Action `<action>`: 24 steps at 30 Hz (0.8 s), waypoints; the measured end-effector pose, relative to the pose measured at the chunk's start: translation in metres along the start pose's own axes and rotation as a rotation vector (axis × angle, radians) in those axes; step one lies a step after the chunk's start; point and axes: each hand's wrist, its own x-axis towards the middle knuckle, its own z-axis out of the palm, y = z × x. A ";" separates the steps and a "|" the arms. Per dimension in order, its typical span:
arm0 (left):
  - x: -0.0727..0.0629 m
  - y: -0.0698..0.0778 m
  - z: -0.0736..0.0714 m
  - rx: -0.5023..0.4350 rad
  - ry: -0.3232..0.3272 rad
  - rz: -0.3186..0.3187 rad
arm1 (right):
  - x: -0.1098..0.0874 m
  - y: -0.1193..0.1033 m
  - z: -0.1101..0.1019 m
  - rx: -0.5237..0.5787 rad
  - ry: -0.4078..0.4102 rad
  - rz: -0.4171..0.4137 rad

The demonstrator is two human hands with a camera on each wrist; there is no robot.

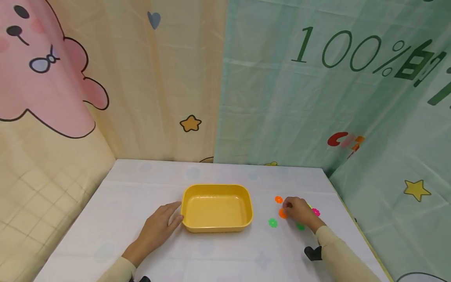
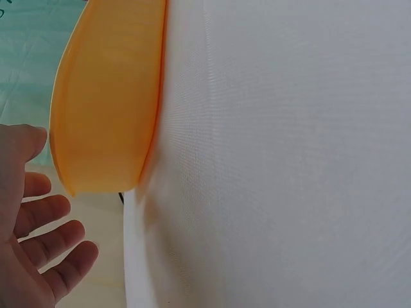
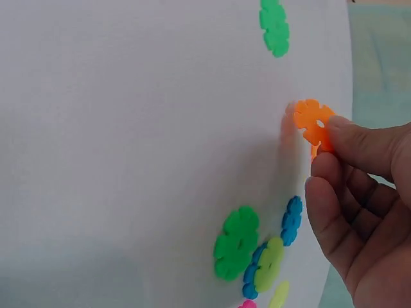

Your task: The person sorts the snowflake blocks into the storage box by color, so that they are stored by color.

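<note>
My right hand (image 1: 299, 211) pinches an orange flower-shaped plastic disc (image 3: 309, 120) between thumb and forefinger, its notched edge showing beyond the thumb. Close by it, a second orange disc (image 1: 278, 199) lies on the white tablecloth. My left hand (image 1: 160, 225) is at the left side of a shallow yellow tray (image 1: 217, 229), with thumb and fingertips right at the rim. In the left wrist view, the fingers of that hand (image 2: 32, 231) are spread and relaxed beside the tray wall (image 2: 106, 115). Nothing lies inside the tray.
A green disc (image 1: 273, 223) lies between the tray and my right hand. Around that hand are another green disc (image 3: 237, 244), a blue one (image 3: 291, 221), a yellow-green one (image 3: 269, 264) and a pink one (image 1: 316, 212). Printed curtains (image 1: 169, 78) stand behind the table.
</note>
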 end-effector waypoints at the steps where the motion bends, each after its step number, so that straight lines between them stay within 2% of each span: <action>1: 0.000 0.000 0.000 -0.001 0.000 0.002 | 0.001 -0.003 -0.001 0.037 0.010 0.011; 7: -0.001 0.000 -0.003 0.007 -0.021 -0.001 | 0.010 -0.027 -0.010 0.321 0.071 0.060; 13: -0.001 0.000 -0.004 -0.010 -0.042 -0.007 | 0.023 -0.066 -0.017 0.577 0.117 0.123; 16: -0.001 -0.001 -0.003 -0.020 -0.052 0.006 | 0.030 -0.086 -0.015 0.646 0.148 0.158; 20: 0.001 -0.002 -0.002 -0.018 -0.062 0.028 | 0.037 -0.112 -0.006 0.711 0.187 0.164; 24: 0.002 -0.002 -0.003 -0.006 -0.057 0.034 | 0.046 -0.136 0.006 0.760 0.187 0.178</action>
